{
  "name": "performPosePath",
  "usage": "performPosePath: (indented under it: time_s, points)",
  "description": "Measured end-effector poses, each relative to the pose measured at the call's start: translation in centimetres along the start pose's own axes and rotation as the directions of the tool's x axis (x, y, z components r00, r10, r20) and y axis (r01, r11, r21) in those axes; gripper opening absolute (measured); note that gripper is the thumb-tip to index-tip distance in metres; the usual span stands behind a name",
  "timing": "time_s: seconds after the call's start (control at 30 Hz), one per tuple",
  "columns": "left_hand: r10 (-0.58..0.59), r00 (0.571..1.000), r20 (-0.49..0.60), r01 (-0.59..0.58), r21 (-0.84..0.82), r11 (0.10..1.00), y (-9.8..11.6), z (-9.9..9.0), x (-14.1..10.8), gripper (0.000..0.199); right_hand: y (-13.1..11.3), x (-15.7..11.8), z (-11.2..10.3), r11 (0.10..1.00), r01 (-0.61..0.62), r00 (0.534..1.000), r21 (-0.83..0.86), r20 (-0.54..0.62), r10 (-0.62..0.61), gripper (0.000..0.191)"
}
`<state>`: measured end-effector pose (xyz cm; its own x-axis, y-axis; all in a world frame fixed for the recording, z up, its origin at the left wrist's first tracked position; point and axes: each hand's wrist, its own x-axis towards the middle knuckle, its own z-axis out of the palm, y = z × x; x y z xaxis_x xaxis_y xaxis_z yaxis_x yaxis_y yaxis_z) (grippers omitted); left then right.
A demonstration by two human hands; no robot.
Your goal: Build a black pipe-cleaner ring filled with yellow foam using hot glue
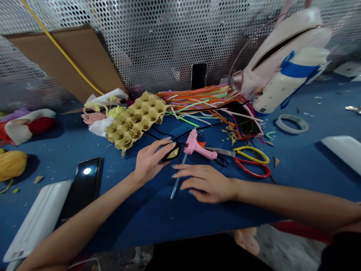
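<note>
My left hand (pixel 150 160) is closed on a small rounded black piece (pixel 171 152) with a pale yellow inside; its exact kind is unclear. A black strand (pixel 191 130) runs behind it toward the pile at the back. My right hand (pixel 207 182) hovers or rests just right of it, fingers stretched out and holding nothing. Beyond the fingertips lies a pink hot glue gun (pixel 194 145), with a clear glue stick (pixel 177 180) sticking out of its rear toward me. Scissors (pixel 251 162) with one yellow and one red handle lie right of the glue gun.
Behind my hands are an egg carton (pixel 137 120) and a heap of coloured pipe cleaners (pixel 200 98). A phone (pixel 83 184) and a white bar (pixel 38 218) lie at left. Rightward are a tape roll (pixel 291 124), a bottle (pixel 293 81) and a pale bag (pixel 270 52).
</note>
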<state>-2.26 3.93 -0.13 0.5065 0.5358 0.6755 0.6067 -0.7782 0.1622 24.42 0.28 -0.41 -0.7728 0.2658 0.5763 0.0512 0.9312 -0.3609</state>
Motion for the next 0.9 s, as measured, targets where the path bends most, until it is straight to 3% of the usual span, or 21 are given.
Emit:
performPosePath:
  time_s: [0.17, 0.37, 0.47, 0.63, 0.77, 0.9]
  points:
    - [-0.098, 0.995, 0.002, 0.098, -0.078, 0.992, 0.1, 0.2, -0.1, 0.049, 0.2, 0.2, -0.2, 0.999, -0.044, 0.996, 0.021, -0.074, 0.045, 0.025]
    - [-0.095, 0.995, 0.008, 0.095, -0.073, 0.993, 0.2, 0.2, -0.1, 0.05, 0.0, 0.5, -0.4, 0.991, -0.116, 0.986, -0.068, -0.132, 0.106, 0.021]
    - [-0.078, 0.997, 0.009, 0.078, -0.075, 0.994, 0.7, 0.3, 0.0, 0.048, 0.1, 0.3, -0.3, 0.979, -0.156, 0.961, -0.133, -0.249, 0.12, 0.017]
    - [-0.031, 0.997, 0.067, 0.039, -0.113, 0.993, 2.0, 0.5, -0.3, 0.047, 0.5, 0.0, -0.1, 0.963, -0.209, 0.905, -0.173, -0.407, 0.123, 0.041]
    - [0.024, 0.996, 0.083, -0.014, -0.112, 0.994, 2.8, 0.7, -0.5, 0.045, 0.7, 0.0, 0.0, 0.955, -0.251, 0.894, -0.158, -0.416, 0.167, 0.058]
    - [0.079, 0.993, 0.087, -0.071, -0.098, 0.993, 3.2, 0.7, -0.6, 0.045, 0.6, 0.1, 0.0, 0.959, -0.245, 0.903, -0.145, -0.395, 0.171, 0.061]
